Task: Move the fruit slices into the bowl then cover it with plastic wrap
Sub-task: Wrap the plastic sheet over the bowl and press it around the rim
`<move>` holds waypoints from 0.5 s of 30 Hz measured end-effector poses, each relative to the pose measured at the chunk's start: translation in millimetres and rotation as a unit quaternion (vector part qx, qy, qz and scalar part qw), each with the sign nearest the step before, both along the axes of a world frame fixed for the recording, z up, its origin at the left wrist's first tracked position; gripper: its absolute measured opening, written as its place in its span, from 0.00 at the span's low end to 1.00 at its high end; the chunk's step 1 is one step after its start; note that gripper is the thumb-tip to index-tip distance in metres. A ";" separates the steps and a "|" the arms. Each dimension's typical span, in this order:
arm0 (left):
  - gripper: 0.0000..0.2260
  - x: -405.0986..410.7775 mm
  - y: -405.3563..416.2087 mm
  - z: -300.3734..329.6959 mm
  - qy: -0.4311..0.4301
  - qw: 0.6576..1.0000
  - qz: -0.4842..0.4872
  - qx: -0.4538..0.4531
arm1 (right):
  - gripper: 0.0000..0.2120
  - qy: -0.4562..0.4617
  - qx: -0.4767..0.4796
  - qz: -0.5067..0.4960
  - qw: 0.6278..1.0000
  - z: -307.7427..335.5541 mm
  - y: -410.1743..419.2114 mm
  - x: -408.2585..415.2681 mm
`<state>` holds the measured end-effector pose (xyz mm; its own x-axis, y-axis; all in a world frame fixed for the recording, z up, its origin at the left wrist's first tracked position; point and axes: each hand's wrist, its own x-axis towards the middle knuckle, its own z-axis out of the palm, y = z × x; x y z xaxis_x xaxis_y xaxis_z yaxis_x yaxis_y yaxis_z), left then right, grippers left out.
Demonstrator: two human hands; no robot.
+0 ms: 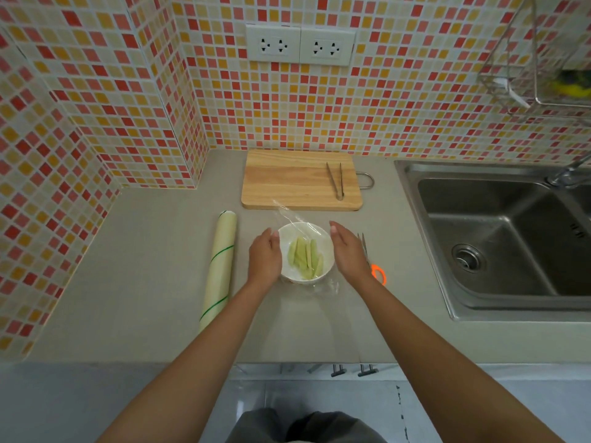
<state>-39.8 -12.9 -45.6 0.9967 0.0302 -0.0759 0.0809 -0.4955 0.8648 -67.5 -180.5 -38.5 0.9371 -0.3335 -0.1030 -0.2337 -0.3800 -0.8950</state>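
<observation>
A white bowl (289, 274) stands on the grey counter and holds several pale green fruit slices (305, 258). A sheet of clear plastic wrap (289, 215) lies over the bowl, with loose film sticking out at the far side and crumpled at the near right. My left hand (265, 259) rests flat against the bowl's left side, fingers straight. My right hand (348, 251) is flat against its right side, fingers straight too. The roll of plastic wrap (220, 266) lies to the left of my left hand.
A wooden cutting board (287, 180) with metal tongs (335, 180) on it lies behind the bowl. Orange-handled scissors (375, 270) lie just right of my right hand. A steel sink (499, 231) fills the right side. Tiled walls close the back and left.
</observation>
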 end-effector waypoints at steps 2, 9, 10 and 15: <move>0.15 3.5 -7.0 2.8 0.010 1.000 0.013 -0.024 | 0.19 -0.004 0.030 -0.014 0.999 0.1 8.2 3.5; 0.11 18.6 -13.9 -4.3 0.061 0.995 0.055 -0.063 | 0.18 -0.060 0.016 -0.096 0.993 -4.2 1.9 -1.0; 0.11 19.2 -15.1 -5.8 0.061 0.994 0.063 -0.069 | 0.18 -0.062 0.005 -0.100 0.993 -4.5 1.3 -0.1; 0.08 16.4 -17.4 -8.3 0.020 0.994 0.094 -0.053 | 0.17 -0.056 -0.022 -0.106 0.993 -9.8 1.3 7.9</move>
